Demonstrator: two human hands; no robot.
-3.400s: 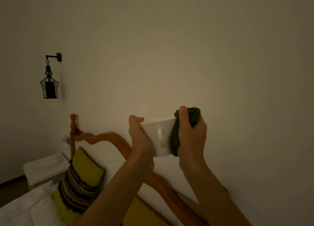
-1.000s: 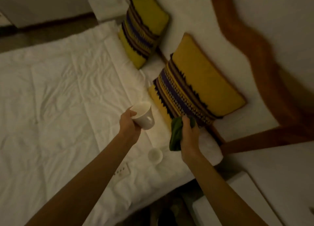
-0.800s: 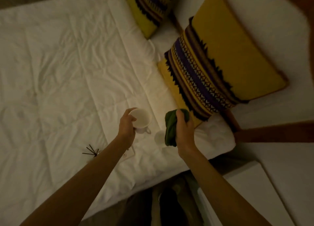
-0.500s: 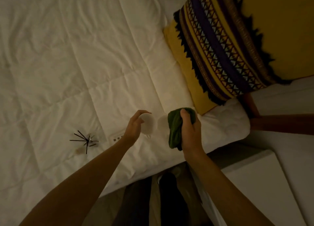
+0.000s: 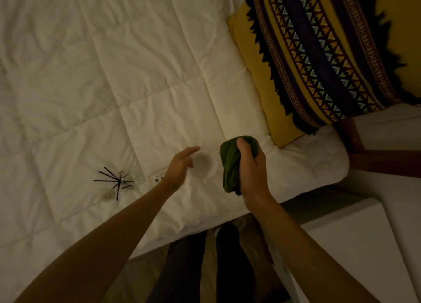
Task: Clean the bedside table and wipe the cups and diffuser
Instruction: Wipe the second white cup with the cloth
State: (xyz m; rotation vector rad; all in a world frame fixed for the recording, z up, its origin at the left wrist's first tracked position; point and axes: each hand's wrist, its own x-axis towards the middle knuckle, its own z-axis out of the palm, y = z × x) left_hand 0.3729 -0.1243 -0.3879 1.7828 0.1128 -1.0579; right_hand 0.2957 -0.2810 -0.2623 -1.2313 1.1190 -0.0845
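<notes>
Left hand (image 5: pixel 181 166) hovers with fingers loose and straight, holding nothing — a white cup (image 5: pixel 203 166) sits on the quilt (image 5: pixel 91 74) just at its 3 o'clock. Right hand (image 5: pixel 251 166) clutches a bunched green cloth (image 5: pixel 230 166); the diffuser (image 5: pixel 117 182) lies at 9 o'clock, the table (image 5: pixel 355 245) at 4.

White quilt (image 5: pixel 114 74), dark green cloth (image 5: pixel 230 166), cushion (image 5: pixel 319 58) — yellow, purple-striped
</notes>
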